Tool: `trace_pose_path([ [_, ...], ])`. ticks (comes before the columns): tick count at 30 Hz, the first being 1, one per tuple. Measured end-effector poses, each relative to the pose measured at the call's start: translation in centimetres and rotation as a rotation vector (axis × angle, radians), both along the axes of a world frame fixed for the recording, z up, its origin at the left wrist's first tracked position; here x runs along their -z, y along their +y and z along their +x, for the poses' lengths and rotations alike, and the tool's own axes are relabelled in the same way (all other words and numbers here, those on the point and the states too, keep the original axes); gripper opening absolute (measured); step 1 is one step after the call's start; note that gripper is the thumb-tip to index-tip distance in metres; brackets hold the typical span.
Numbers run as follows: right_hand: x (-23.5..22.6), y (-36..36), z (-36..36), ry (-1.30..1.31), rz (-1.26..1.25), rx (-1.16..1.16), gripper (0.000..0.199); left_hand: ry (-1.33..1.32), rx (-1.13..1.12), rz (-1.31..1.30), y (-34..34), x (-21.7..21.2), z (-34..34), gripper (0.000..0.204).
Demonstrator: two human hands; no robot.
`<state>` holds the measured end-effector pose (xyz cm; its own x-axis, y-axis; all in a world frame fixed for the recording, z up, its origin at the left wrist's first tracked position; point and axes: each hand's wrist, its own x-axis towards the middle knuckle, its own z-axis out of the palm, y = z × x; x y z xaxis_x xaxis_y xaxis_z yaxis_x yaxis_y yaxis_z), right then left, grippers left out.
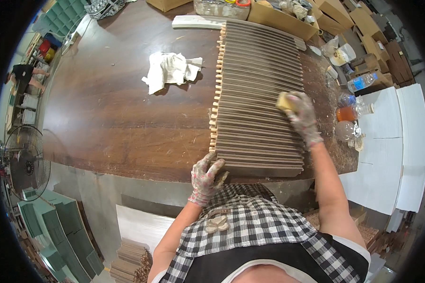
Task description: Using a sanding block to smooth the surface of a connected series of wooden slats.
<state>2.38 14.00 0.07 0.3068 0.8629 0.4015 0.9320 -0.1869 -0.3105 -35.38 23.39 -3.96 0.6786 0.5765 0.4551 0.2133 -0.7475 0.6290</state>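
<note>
The right grip [303, 118] is closed around a sponge [284, 102] against the top of the slats [259, 70], near their right ends; the left grip [207, 179], fingers loosely spread, touches their near left corner, seemingly to steady them. The slats lie side by side on the desk [99, 122], perhaps to make one surface, with a cloth [172, 70] apart to their left

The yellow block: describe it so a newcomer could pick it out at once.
On the brown table, find the row of dark slats. Toward its right side, the gloved right hand holds the yellow block. Its pale yellow stands out against the dark slats.
</note>
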Motion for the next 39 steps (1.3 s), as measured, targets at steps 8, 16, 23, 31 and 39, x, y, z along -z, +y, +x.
trace_pose_path([
  [8,-3.7,-2.7,-0.9,0.009,0.028,0.293,0.04,0.016,-0.011,0.007,0.0,0.9,0.0,0.053],
  [16,-1.0,9.6,-14.0,0.038,-0.008,-0.213,0.048,0.012,-0.013,-0.032,-0.2,0.4,0.3,0.052],
  [23,-4.9,0.4,-7.3,0.078,-0.23,0.256,0.049,-0.047,-0.025,0.022,-0.2,0.4,0.1,0.06],
  [31,-0.9,10.9,-15.5,0.047,-0.033,-0.152,0.044,0.016,0.001,0.012,-0.3,0.0,0.0,0.053],
  [39,-2.7,-8.2,-1.0,-0.07,0.006,0.102,0.037,0.02,-0.004,0.021,-0.5,0.3,0.2,0.058],
])
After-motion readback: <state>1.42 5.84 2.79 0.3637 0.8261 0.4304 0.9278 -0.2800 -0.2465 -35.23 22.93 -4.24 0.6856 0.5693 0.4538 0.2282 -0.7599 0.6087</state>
